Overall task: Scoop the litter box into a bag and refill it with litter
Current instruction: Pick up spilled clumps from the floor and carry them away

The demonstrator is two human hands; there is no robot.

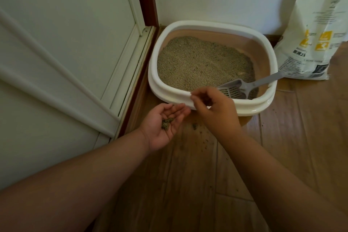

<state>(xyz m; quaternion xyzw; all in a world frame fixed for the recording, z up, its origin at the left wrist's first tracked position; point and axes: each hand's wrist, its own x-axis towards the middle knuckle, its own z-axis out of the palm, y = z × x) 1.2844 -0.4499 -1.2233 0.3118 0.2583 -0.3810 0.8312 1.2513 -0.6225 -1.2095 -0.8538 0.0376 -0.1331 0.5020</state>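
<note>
A white-rimmed litter box (169,88) with tan inner walls sits in the corner, filled with grey-brown litter (203,62). A grey slotted scoop (244,86) lies inside at the front right, its handle resting on the rim. My left hand (163,126) is palm up in front of the box, cupping a small clump of litter (166,123). My right hand (212,107) hovers over the front rim with fingers curled, pinching dark bits of litter. A white litter bag (316,30) stands at the right against the wall.
Spilled litter grains (195,126) lie scattered on the wooden floor (188,184) just in front of the box. A white folding door (66,52) with a dark red frame fills the left side. A white wall stands behind the box.
</note>
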